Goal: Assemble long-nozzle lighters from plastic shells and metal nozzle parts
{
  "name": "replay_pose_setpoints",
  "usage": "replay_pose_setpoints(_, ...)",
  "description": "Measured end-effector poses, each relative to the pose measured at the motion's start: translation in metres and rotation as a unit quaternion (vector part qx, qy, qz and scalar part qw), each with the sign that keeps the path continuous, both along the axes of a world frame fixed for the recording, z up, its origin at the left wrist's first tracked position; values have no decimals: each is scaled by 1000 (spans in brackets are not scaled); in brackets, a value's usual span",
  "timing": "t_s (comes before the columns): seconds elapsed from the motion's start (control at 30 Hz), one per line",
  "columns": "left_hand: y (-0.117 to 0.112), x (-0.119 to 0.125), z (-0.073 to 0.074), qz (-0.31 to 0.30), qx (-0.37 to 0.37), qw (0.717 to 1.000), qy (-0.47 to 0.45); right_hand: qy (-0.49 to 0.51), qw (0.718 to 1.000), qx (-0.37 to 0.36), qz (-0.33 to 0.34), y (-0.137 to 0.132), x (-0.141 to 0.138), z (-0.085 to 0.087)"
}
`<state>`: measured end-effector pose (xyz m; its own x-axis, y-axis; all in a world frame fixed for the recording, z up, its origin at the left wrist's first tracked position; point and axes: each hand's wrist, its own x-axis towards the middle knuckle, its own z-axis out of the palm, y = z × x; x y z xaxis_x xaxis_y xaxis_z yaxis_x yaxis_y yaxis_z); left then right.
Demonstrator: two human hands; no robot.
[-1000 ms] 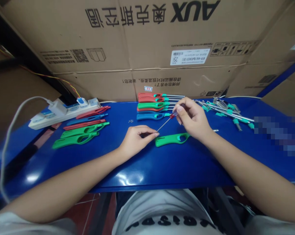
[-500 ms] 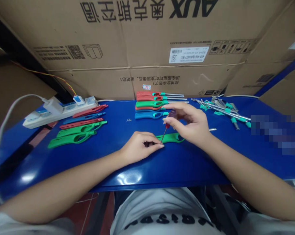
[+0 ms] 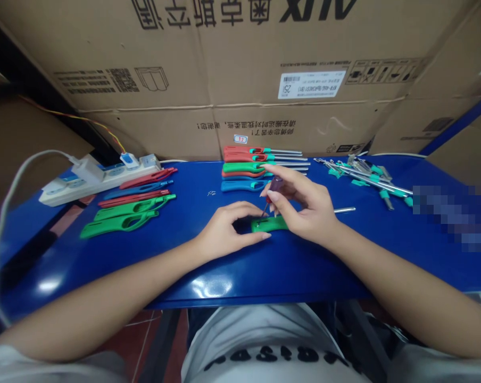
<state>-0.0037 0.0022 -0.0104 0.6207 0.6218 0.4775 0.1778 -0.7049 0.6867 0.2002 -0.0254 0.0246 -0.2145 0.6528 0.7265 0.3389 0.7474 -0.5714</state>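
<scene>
Left forearm (image 3: 116, 298) and right forearm (image 3: 388, 276) angled inward from lower corners. Left hand (image 3: 228, 227) palm-down, arched, fingers (image 3: 244, 208) curled. Right hand (image 3: 306, 208) raised higher, fingers (image 3: 280, 178) pinched with thumb (image 3: 274, 210), wrist bent inward.

**Workshop assembly station among stacked cartons**

A factory-style hand-assembly workplace. A blue-painted metal workbench (image 3: 288, 271) stands against large corrugated brown cardboard cartons (image 3: 208, 69), which carry printed AUX branding and a white barcode label (image 3: 311, 84). A blue steel rack beam (image 3: 459, 119) runs along the cartons at right. A white multi-socket power strip (image 3: 97, 183) lies on the bench. Long red, blue and green plastic handle shells (image 3: 124, 223) sit in colour-grouped rows, and slender metal rods with teal fittings (image 3: 364, 175) lie heaped nearby.
</scene>
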Motion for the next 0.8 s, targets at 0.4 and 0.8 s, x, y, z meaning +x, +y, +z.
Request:
replay_pose_setpoints(0.4, 3, -2, -7, -6, 35, 995, 90, -51, 998, 30, -25, -1, -4, -2)
replay_pose_setpoints(0.8, 2, -3, -6, -19, 26, 995, 91, -80, 996, -19, 25, -2, -1, 1)
